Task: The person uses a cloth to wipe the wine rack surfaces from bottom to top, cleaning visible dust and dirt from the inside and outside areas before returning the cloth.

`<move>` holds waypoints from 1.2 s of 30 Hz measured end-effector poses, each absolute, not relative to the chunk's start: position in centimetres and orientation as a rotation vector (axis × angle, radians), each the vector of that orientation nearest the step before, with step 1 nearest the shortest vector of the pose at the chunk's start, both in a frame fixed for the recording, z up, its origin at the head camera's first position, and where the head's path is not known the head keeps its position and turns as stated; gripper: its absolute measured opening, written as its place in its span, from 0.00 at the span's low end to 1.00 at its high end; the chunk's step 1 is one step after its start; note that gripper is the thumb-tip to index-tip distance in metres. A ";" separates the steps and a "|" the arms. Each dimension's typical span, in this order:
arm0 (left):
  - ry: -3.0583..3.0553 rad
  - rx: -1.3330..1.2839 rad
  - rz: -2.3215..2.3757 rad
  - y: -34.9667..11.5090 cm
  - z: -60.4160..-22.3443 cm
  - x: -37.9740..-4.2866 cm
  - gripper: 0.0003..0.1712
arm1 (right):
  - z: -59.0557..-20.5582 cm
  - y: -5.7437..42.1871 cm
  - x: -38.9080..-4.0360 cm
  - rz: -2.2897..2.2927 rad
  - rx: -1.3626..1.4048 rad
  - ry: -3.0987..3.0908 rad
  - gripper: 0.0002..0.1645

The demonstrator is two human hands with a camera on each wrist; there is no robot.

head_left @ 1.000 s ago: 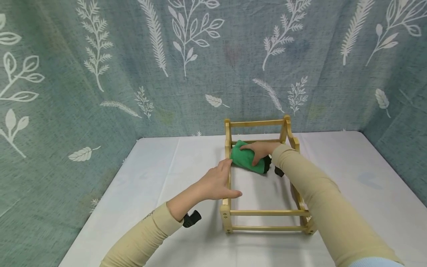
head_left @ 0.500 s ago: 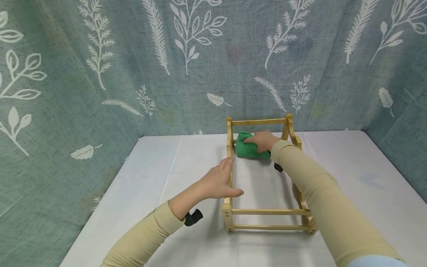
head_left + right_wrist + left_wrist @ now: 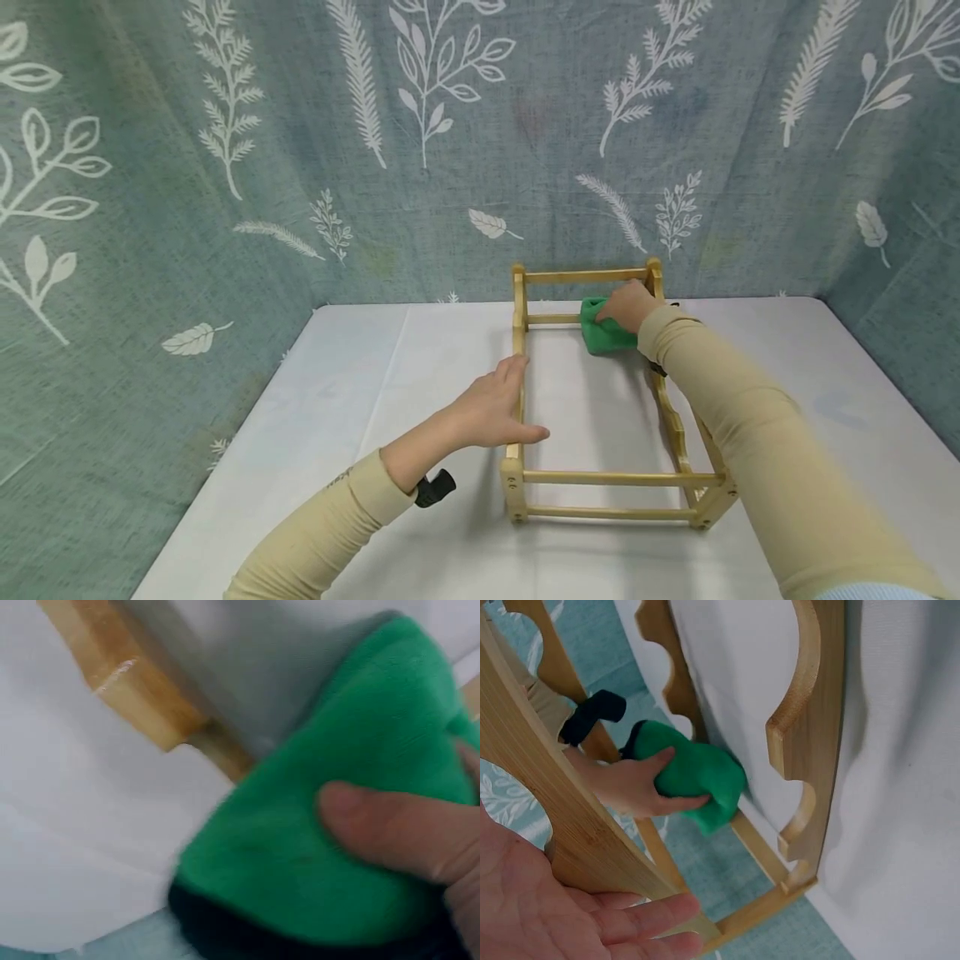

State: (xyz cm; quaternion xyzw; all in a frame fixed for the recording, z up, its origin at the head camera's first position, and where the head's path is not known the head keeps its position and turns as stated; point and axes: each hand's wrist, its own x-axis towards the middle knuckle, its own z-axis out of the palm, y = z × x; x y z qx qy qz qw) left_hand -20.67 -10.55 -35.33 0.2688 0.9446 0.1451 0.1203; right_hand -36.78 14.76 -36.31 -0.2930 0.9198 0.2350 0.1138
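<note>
My right hand [image 3: 632,305] grips a green cloth [image 3: 602,335] with a black edge at the far right corner of a low wooden rack [image 3: 600,477]. In the right wrist view, the thumb [image 3: 397,825] presses into the folded cloth, beside a wooden side piece. My left hand [image 3: 489,407] rests on the rack's left side rail, fingers extended and thumb pointing inward. The left wrist view shows its straight fingers [image 3: 645,919] against the notched rail [image 3: 577,817]; across the frame, the right hand holds the bunched cloth [image 3: 697,772].
The rack stands on a white-covered table [image 3: 360,417], its far end close to the back edge. Grey-green curtains [image 3: 450,200] with white leaf prints hang behind and at both sides. Scalloped side pieces and crossbars frame the rack's inside.
The right hand has moved the green cloth to the back of the rack, then rightward along it to the right corner. The rack's right side appears shifted or tilted outward. The left hand stays put.
</note>
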 end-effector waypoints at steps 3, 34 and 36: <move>2.760 0.784 0.413 -10.5 -35.3 -20.6 0.58 | -36.3 14.2 -36.6 0.720 -0.727 2.661 0.23; 2.745 0.776 0.442 -10.7 -35.3 -20.5 0.58 | -39.4 12.0 -38.0 -0.107 -1.077 2.778 0.37; 2.736 0.781 0.445 -10.7 -35.3 -20.5 0.58 | -39.2 11.0 -37.8 -0.188 -1.066 2.766 0.39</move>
